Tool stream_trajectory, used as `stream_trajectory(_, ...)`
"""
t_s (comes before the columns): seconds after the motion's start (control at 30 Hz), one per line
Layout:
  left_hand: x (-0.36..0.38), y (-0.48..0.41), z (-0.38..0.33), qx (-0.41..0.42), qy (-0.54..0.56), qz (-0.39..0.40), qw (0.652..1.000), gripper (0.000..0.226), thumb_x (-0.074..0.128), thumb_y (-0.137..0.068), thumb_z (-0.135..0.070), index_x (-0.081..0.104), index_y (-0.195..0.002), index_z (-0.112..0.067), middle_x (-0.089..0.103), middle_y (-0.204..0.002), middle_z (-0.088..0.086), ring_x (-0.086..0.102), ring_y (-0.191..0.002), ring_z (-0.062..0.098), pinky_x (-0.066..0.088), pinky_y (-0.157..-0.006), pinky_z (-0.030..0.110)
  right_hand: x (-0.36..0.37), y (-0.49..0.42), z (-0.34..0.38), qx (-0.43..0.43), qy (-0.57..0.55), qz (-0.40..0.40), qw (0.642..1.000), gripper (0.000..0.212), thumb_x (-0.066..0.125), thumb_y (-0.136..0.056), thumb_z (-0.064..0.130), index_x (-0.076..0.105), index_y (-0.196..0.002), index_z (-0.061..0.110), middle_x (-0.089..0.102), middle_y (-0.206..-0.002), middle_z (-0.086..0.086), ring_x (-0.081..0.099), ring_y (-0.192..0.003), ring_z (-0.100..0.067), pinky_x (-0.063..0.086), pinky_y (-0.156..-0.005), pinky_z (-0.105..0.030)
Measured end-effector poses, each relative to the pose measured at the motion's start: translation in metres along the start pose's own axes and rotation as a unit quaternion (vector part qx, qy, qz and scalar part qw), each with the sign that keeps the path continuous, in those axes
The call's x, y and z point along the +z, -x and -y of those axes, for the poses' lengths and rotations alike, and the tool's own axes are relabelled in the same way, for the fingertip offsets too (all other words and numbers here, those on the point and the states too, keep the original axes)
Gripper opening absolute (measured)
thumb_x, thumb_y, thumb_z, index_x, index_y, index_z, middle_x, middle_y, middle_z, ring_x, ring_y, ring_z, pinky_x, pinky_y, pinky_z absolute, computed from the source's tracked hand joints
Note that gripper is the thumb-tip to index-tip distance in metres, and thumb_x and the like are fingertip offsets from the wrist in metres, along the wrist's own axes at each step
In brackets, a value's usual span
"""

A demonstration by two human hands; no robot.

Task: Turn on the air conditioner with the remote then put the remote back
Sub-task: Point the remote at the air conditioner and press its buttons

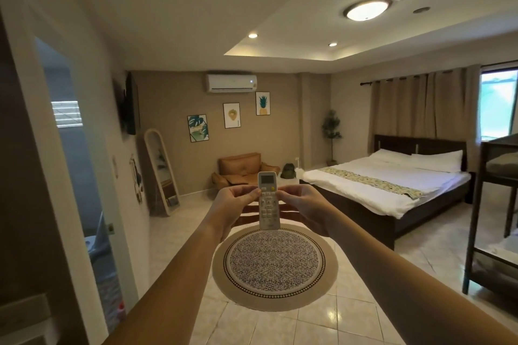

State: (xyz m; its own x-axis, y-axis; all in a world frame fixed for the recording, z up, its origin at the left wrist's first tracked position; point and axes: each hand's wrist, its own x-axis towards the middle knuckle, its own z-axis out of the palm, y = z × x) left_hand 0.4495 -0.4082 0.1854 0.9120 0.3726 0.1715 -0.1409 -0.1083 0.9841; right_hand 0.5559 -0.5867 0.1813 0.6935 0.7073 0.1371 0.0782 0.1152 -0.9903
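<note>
A white remote (268, 204) with a small grey screen and several buttons stands upright in front of me, held in both hands at arm's length. My left hand (234, 206) grips its left side, thumb on the buttons just below the screen. My right hand (304, 206) holds its right side, fingers behind it. The white air conditioner (231, 83) hangs high on the far wall, straight beyond the remote, with a small light lit at its right end.
A round patterned rug (274, 266) lies on the tiled floor below my hands. A bed (386, 185) stands at the right, a dark metal rack (493, 218) at the far right. A tan armchair (241, 169), a leaning mirror (162, 173) and an open doorway (75, 162) are on the left.
</note>
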Motion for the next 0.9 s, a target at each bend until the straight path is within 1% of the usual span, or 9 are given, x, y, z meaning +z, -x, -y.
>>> stream_trajectory(0.17,-0.013,0.003,-0.012,-0.005,0.001,-0.014,1.0,0.023,0.072,-0.1,-0.023,0.079,-0.116,-0.009,0.084,-0.109,0.013,0.083,-0.097,0.027,0.067,-0.073,0.037,0.012,-0.012,0.006,0.007,-0.029,0.017,0.999,0.033,0.062,-0.105,0.013,0.064,-0.132,-0.005,0.075,-0.124,-0.022,0.076,-0.109,-0.034,0.065,-0.084,-0.038)
stream_trajectory(0.3,-0.02,0.002,-0.025,-0.008,-0.012,-0.029,0.999,0.021,0.071,-0.1,-0.02,0.078,-0.114,-0.006,0.084,-0.106,0.014,0.082,-0.096,0.028,0.066,-0.066,0.035,0.02,-0.021,0.015,0.017,-0.024,0.013,0.999,0.034,0.062,-0.104,0.012,0.065,-0.13,-0.008,0.072,-0.126,-0.026,0.072,-0.116,-0.04,0.06,-0.1,-0.049)
stream_trajectory(0.33,-0.021,0.001,-0.028,-0.008,-0.014,-0.032,0.999,0.02,0.071,-0.1,-0.019,0.078,-0.114,-0.006,0.085,-0.105,0.013,0.082,-0.096,0.028,0.066,-0.066,0.035,0.021,-0.023,0.018,0.017,-0.02,0.01,1.0,0.033,0.063,-0.103,0.012,0.065,-0.129,-0.008,0.072,-0.126,-0.027,0.072,-0.117,-0.041,0.059,-0.101,-0.051)
stream_trajectory(0.47,-0.026,-0.001,-0.038,-0.012,-0.013,-0.036,0.999,0.019,0.069,-0.101,-0.018,0.078,-0.112,-0.006,0.085,-0.1,0.013,0.083,-0.093,0.029,0.068,-0.071,0.039,0.025,-0.029,0.027,0.022,-0.016,-0.005,1.0,0.03,0.063,-0.103,0.012,0.068,-0.126,-0.007,0.074,-0.123,-0.025,0.074,-0.113,-0.039,0.063,-0.093,-0.045)
stream_trajectory(0.57,-0.028,-0.001,-0.042,-0.017,-0.011,-0.035,0.999,0.017,0.069,-0.101,-0.016,0.078,-0.11,-0.006,0.086,-0.097,0.012,0.084,-0.09,0.027,0.067,-0.07,0.038,0.025,-0.034,0.03,0.033,-0.024,-0.009,0.999,0.032,0.065,-0.103,0.013,0.069,-0.127,-0.007,0.075,-0.123,-0.024,0.075,-0.111,-0.037,0.062,-0.096,-0.048)
stream_trajectory(0.7,-0.031,-0.004,-0.041,-0.018,-0.013,-0.031,0.999,0.021,0.074,-0.097,-0.012,0.077,-0.116,-0.005,0.085,-0.102,0.014,0.084,-0.093,0.029,0.068,-0.08,0.044,0.026,-0.036,0.031,0.039,-0.022,-0.01,0.999,0.03,0.065,-0.102,0.013,0.07,-0.125,-0.006,0.076,-0.121,-0.022,0.076,-0.109,-0.035,0.062,-0.095,-0.048)
stream_trajectory(0.77,-0.032,-0.005,-0.041,-0.02,-0.013,-0.035,0.999,0.023,0.075,-0.096,-0.012,0.076,-0.117,-0.005,0.085,-0.103,0.014,0.084,-0.095,0.03,0.068,-0.082,0.045,0.027,-0.036,0.032,0.038,-0.016,-0.012,0.999,0.029,0.065,-0.102,0.013,0.071,-0.124,-0.005,0.077,-0.12,-0.022,0.076,-0.109,-0.035,0.061,-0.097,-0.048)
stream_trajectory(0.83,-0.032,-0.006,-0.042,-0.026,-0.003,-0.038,0.999,0.022,0.075,-0.095,-0.012,0.076,-0.116,-0.003,0.085,-0.104,0.016,0.084,-0.094,0.031,0.068,-0.08,0.044,0.029,-0.036,0.034,0.038,-0.014,-0.016,0.999,0.028,0.065,-0.102,0.013,0.071,-0.123,-0.006,0.077,-0.119,-0.022,0.076,-0.11,-0.035,0.06,-0.1,-0.05)
stream_trajectory(0.9,-0.031,-0.005,-0.045,-0.034,0.005,-0.043,0.999,0.02,0.075,-0.095,-0.012,0.077,-0.112,-0.002,0.085,-0.1,0.016,0.085,-0.087,0.028,0.068,-0.071,0.039,0.031,-0.036,0.037,0.043,-0.015,-0.018,0.999,0.027,0.065,-0.102,0.013,0.072,-0.121,-0.006,0.077,-0.117,-0.022,0.076,-0.109,-0.036,0.06,-0.1,-0.051)
